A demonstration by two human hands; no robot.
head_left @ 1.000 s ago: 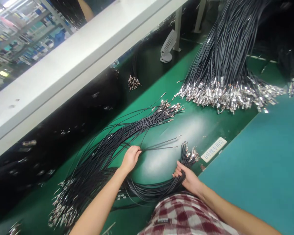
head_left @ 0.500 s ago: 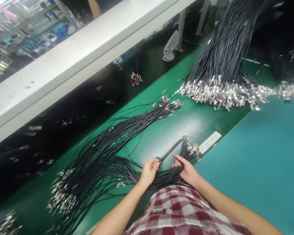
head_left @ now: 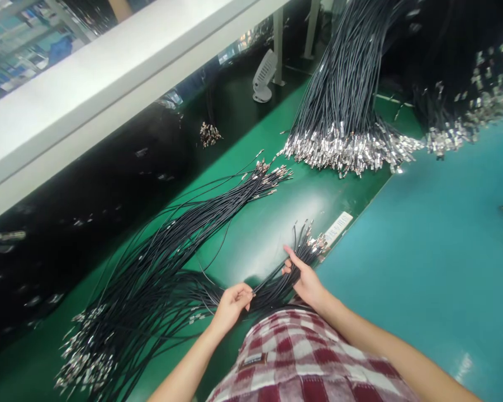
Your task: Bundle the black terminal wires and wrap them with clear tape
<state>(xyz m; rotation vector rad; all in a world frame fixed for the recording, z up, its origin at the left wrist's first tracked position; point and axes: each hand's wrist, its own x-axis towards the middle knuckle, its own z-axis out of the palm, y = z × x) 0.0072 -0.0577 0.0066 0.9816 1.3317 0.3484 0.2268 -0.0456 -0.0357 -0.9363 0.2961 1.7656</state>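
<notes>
Thin black cables with shiny metal terminals form a bundle [head_left: 272, 290] close to my checked apron. My left hand [head_left: 235, 301] pinches a few strands between thumb and fingers, at the bundle's near side. Further right, my right hand [head_left: 305, 279] curls round the same bundle just below its terminal ends [head_left: 316, 241], thumb side up and one finger stretched out. Parts of the strands are hidden by my fingers. A second cable bundle [head_left: 205, 220] lies beyond my hands, its terminals pointing toward the upper right.
A thick fan of black cables [head_left: 343, 72] spreads over the green bench at the upper right. A small white fan [head_left: 265, 75] stands behind it. A white label [head_left: 338, 228] lies at the bench edge. A pale shelf beam [head_left: 121, 72] crosses the upper left.
My left hand has moved down and left, and the strands it holds now lie lower, along the bundle. The right hand stays at the bundle's terminal end. The whole view has shifted.
</notes>
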